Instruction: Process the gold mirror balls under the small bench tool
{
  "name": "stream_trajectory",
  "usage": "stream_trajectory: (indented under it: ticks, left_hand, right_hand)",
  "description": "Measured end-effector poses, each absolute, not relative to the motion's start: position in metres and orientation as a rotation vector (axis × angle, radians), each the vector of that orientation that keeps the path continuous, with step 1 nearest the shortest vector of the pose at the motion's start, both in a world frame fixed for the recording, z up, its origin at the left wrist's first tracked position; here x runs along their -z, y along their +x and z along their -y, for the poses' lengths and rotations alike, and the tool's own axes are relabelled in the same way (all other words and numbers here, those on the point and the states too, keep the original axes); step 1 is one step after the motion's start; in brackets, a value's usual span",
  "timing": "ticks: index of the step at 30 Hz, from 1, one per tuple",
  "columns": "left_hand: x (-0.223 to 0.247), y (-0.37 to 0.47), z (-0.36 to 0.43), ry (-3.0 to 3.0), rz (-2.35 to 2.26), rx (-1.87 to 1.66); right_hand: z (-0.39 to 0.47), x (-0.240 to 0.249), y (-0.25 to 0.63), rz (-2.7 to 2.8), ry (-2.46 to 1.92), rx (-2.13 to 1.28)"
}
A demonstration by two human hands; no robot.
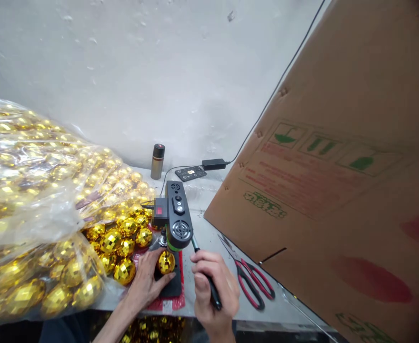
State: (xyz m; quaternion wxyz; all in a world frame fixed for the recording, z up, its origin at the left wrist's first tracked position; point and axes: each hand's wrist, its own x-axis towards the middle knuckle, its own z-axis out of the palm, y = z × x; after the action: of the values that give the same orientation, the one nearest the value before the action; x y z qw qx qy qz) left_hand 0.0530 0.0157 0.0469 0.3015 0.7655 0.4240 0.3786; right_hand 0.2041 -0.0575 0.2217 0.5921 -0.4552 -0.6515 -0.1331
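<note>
My left hand (148, 280) holds a gold mirrored ball (166, 262) between thumb and fingers, under the head of a black tool (179, 216) with round vents. Beneath the ball lies the tool's dark base (172, 287), on red plastic wrap (181, 274). Just to the right, my right hand (214, 286) is closed around the black grip of a thin handle (213, 291), whose metal rod runs up to the tool's head. More gold balls (124, 247) spill from a clear plastic bag (45, 200) on the left.
Red-and-black scissors (254, 283) lie right of my right hand, beside a large cardboard box (320, 190). Behind the tool are a bottle (157, 163), a dark patterned card-like object (191, 173) and a black adapter (214, 165) with a cable. Gold balls also show below the table edge.
</note>
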Motion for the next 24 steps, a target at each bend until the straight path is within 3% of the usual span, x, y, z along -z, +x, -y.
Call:
stream_trajectory:
  ticks: [13,24]
  left_hand:
    - [-0.048,0.053,-0.013,2.063,-1.125,-1.002]
    - [-0.047,0.052,-0.012,2.077,-1.105,-1.001]
  right_hand:
    - [0.054,-0.173,0.191,1.428,-1.062,0.275]
    - [0.062,-0.172,0.183,1.34,-1.133,0.182]
